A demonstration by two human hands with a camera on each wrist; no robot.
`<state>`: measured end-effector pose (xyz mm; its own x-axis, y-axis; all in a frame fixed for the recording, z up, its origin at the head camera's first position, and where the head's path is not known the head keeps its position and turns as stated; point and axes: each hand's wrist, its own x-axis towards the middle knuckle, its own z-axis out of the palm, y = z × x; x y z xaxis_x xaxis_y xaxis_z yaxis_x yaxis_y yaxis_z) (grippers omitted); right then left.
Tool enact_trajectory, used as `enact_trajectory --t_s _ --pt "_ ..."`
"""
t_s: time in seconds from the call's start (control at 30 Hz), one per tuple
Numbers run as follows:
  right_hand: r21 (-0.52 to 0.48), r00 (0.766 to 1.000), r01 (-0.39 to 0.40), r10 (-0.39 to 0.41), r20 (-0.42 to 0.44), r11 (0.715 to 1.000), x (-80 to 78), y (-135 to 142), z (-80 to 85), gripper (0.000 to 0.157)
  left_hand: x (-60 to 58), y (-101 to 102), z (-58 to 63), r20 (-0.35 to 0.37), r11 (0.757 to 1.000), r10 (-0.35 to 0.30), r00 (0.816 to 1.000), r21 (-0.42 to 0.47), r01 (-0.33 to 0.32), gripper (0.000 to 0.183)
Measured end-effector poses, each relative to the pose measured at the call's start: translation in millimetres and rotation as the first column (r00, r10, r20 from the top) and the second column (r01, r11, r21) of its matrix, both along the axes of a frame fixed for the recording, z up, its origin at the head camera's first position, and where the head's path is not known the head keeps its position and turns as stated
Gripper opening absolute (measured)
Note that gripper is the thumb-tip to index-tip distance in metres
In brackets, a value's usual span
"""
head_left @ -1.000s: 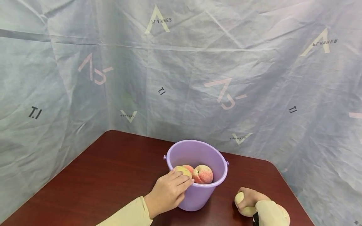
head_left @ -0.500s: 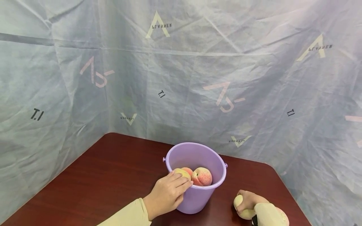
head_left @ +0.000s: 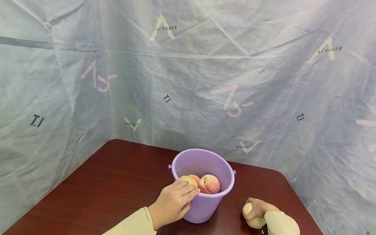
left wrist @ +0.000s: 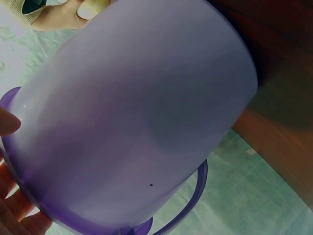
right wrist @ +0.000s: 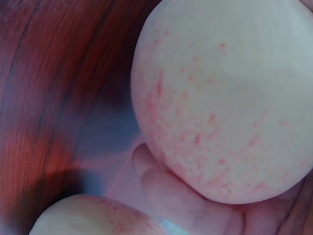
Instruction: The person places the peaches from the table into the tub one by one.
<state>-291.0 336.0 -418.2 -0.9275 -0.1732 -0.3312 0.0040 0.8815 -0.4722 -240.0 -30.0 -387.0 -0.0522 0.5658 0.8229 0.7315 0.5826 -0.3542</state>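
A purple bucket [head_left: 202, 204] stands upright on the dark red-brown table, with several peaches inside. One peach [head_left: 210, 183] is blushed red, and a yellower peach [head_left: 189, 180] lies against the near rim. My left hand [head_left: 173, 202] grips that near-left rim, fingers over the edge beside the yellow peach and thumb [left wrist: 7, 122] on the outer wall. To the right of the bucket, my right hand [head_left: 259, 207] holds a pale peach [right wrist: 220, 98] low over the table. Whether it touches the wood is hidden. Another peach [right wrist: 93, 218] lies beside it, mostly behind the sleeve.
The dark wooden table [head_left: 117, 176] has rounded far corners. A grey-green printed sheet [head_left: 188, 81] hangs close behind and along its sides. The bucket's handle [left wrist: 195, 191] hangs down on its far side.
The head view has tilted up slightly, so everything sits a little lower in it. Both hands keep their places, left on the bucket and right on the peach.
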Motion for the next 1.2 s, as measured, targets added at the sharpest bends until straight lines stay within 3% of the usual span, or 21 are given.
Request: enact_trajectory --t_s 0.27,0.5,0.77,0.93,1.2 --pt "0.007 0.999 -0.043 0.043 -0.003 0.999 1.3 -0.4 -6.3 0.039 2.2 -0.9 -5.6 -0.011 1.0 0.011 1.0 0.003 -0.011 0.041" --pt "0.019 0.999 -0.032 0.032 0.007 0.999 -0.8 -1.4 -6.5 0.04 0.2 -0.7 -3.3 -0.023 1.0 -0.002 1.0 0.004 0.002 0.039" --pt "0.008 0.986 -0.159 0.158 0.059 0.987 -7.4 -1.7 4.4 0.045 -2.2 -3.4 -0.3 0.009 1.0 0.015 1.0 -0.014 -0.015 0.035" --pt "0.008 0.987 -0.146 0.145 0.072 0.989 -7.3 0.4 12.2 0.045 -4.4 -1.0 2.5 -0.028 1.0 0.017 0.999 -0.022 -0.017 0.039" --pt "-0.005 0.987 -0.127 0.127 0.097 0.992 -5.3 -3.2 19.7 0.046 -0.4 -1.9 0.9 0.005 1.0 0.009 1.0 -0.018 -0.008 0.036"
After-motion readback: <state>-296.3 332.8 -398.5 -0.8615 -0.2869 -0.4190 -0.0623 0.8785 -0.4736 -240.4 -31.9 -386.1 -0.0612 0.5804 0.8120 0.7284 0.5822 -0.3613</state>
